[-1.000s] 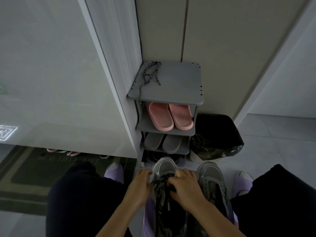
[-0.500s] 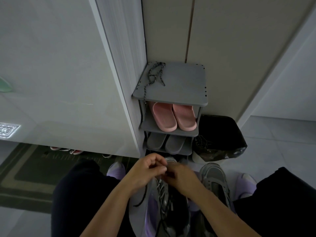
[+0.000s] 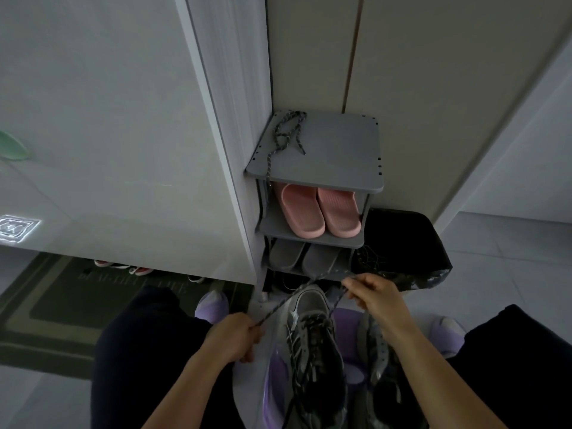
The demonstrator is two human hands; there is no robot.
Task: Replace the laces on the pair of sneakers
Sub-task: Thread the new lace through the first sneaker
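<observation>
A grey and black sneaker (image 3: 312, 339) stands toe-forward between my knees. A speckled lace (image 3: 280, 306) runs from its eyelets out to both sides. My left hand (image 3: 235, 337) grips one lace end at the sneaker's left. My right hand (image 3: 373, 294) pinches the other end, held higher at the right, so the lace is stretched taut. The second grey sneaker (image 3: 379, 360) stands to the right, partly hidden under my right forearm. Another speckled lace (image 3: 286, 136) lies on top of the grey shoe rack (image 3: 340, 156).
The rack holds pink slippers (image 3: 320, 210) and grey slippers (image 3: 301, 257) on lower shelves. A black bag (image 3: 402, 243) sits right of the rack. White cabinet panels rise to the left. My purple slippers (image 3: 212, 305) and a dark doormat (image 3: 62, 305) are on the floor.
My hands were together over the sneaker's laces. They have moved apart, the left down-left and the right up-right, drawing the lace ends out taut.
</observation>
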